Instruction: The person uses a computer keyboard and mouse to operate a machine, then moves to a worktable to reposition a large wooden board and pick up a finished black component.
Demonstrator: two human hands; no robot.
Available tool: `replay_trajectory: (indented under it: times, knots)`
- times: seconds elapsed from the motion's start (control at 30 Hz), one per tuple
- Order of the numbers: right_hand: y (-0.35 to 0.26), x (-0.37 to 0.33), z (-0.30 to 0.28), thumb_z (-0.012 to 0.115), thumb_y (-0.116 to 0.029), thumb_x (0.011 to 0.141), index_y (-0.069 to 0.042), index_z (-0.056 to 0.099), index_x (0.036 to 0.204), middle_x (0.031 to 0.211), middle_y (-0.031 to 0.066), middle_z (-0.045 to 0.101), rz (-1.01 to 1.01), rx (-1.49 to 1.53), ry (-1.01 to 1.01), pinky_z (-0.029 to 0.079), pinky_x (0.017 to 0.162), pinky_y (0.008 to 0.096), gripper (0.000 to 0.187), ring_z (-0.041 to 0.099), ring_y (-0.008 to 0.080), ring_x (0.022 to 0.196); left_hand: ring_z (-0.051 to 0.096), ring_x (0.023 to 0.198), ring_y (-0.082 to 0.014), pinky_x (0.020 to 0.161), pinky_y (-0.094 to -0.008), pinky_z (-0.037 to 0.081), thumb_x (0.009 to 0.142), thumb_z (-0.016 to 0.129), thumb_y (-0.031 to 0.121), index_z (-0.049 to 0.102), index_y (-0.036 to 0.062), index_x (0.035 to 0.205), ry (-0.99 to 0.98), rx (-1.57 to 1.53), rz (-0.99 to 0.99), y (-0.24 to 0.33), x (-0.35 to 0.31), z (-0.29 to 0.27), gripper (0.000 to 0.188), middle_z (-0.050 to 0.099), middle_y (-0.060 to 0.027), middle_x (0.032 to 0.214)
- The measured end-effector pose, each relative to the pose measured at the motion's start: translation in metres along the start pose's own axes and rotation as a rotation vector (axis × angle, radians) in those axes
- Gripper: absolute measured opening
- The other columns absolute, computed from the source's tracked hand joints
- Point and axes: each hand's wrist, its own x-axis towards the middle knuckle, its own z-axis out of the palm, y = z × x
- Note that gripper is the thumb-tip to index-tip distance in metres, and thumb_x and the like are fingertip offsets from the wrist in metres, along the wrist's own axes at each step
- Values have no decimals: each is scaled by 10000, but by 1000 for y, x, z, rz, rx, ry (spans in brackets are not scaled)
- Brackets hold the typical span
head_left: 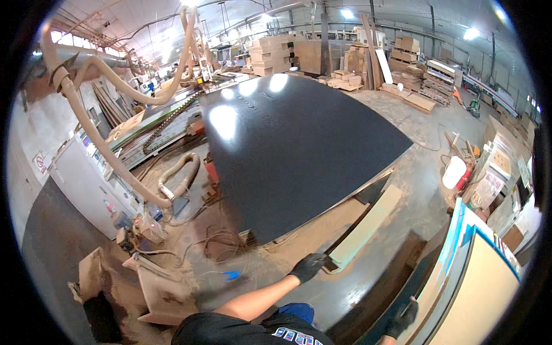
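Observation:
My left hand (309,268), in a black glove, reaches forward on a bare forearm. Its fingers stretch toward the near end of a long pale green board (368,230), which has a dark strip along its left side. Whether the fingertips touch the board is hard to make out. Low on the right, my right hand (404,319), in a black glove with bare fingertips, is closed on the edge of a panel (428,282) in an upright stack. Beyond my left hand lies a large glossy black sheet (305,144) with lamp reflections on it.
A beige hose (95,126) loops down at the left beside a grey cabinet (92,184). Bent cardboard (167,287) and cables lie near left. Wood stacks (405,57) stand at the back. A cream panel (483,293) leans right, with a white container (454,172) beyond.

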Motion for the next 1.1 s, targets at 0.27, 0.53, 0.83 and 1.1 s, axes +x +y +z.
replay_trajectory:
  times: [0.27, 0.53, 0.83, 1.1]
  knots:
    - [-55, 131, 100, 685, -90, 800, -100, 688, 1124, 1201, 121, 651, -478, -240, -335, 430, 1031, 493, 324, 570, 363, 1176, 656, 1128, -256, 981, -349, 494, 973, 598, 228, 679, 4, 1180, 78, -25, -12, -51, 109, 50, 316, 700, -165, 1193]
    - [10, 262, 103, 698, -86, 800, -93, 695, 1132, 1194, 125, 664, -291, -356, -318, 450, 1011, 469, 332, 598, 342, 1149, 651, 1058, -166, 900, -320, 498, 1005, 580, 286, 614, 93, 1309, -74, -935, -510, 26, 340, 163, 362, 688, -73, 1167]
    - [78, 422, 134, 636, -19, 831, -28, 698, 1093, 1080, 194, 694, -112, -203, -232, 503, 942, 439, 270, 654, 370, 1044, 566, 1223, -314, 1047, -430, 459, 1054, 405, 348, 424, 152, 1447, 8, -1333, -593, 87, 531, 253, 439, 526, -147, 1435]
    - [173, 601, 226, 607, -98, 921, -30, 686, 1165, 1202, 204, 665, 32, -29, -509, 439, 1060, 425, 265, 603, 374, 1180, 499, 1324, -321, 1084, -484, 426, 1029, 405, 512, 443, 181, 1430, 560, -1420, -779, 77, 622, 305, 521, 495, -112, 1467]
